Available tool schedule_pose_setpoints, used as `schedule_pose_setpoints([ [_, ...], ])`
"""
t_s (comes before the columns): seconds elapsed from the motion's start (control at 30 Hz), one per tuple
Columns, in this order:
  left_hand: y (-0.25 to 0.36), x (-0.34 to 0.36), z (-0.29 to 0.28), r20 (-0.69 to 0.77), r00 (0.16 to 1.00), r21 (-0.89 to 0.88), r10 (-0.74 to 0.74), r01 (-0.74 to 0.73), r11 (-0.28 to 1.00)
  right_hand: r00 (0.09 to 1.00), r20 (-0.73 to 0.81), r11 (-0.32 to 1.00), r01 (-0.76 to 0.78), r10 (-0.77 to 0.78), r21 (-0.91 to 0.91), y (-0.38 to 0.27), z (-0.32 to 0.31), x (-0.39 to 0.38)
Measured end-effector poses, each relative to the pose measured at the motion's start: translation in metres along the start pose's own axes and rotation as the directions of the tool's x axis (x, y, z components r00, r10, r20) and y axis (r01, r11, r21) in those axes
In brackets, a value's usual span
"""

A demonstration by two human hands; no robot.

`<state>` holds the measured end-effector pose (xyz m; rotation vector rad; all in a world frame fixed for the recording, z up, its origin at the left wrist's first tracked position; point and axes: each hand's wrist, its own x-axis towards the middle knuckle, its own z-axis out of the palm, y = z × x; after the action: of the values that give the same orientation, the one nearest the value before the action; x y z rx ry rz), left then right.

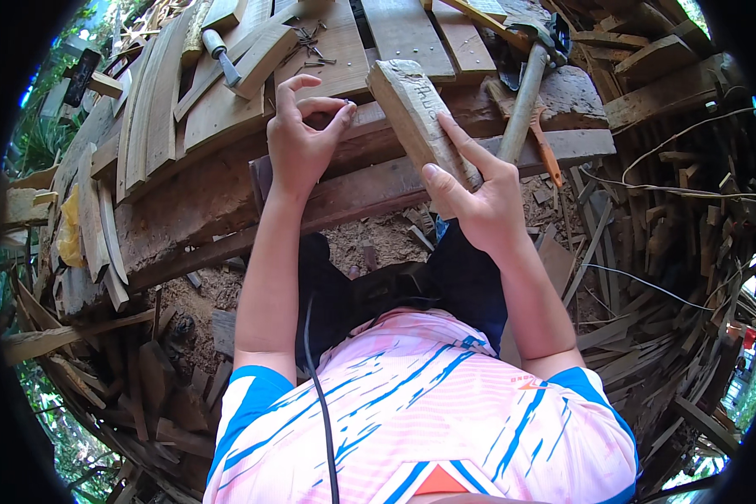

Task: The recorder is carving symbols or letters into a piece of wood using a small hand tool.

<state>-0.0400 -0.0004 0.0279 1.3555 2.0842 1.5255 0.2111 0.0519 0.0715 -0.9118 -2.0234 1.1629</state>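
Thumb and forefinger of my left hand (302, 139) are pinched on a nail, of which only a small dark end shows; the other fingers curl above. My right hand (483, 197) grips a rough wooden block (416, 113), thumb on its near side and forefinger along its top. The block is tilted over the front edge of the workbench (336, 176), with faint marks on its face. Several loose nails (315, 50) lie beyond my left hand on a pale board (340, 71).
A hammer (525, 101) rests right of the block, beside an orange-handled tool (546, 151). At the left, a grey-handled tool (218, 55) lies among boards (155, 101). Scrap-wood piles (680, 202) surround the bench, with loose wires (672, 193) at right and a yellow bag (69, 227) at left.
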Motion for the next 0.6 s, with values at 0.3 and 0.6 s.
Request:
schedule_pose_setpoints([
  [0.3,-0.0006,-0.0017,-0.0004,0.008,1.0,-0.023,0.009,-0.009,1.0,0.998,-0.032,0.999,0.048,-0.048,-0.016,0.0022,0.0032,-0.0008],
  [0.6,-0.0043,-0.0014,0.0043,0.003,1.0,0.035,0.03,-0.03,0.999,0.978,-0.041,0.978,0.204,-0.205,-0.039,-0.0036,0.0034,0.0008],
])
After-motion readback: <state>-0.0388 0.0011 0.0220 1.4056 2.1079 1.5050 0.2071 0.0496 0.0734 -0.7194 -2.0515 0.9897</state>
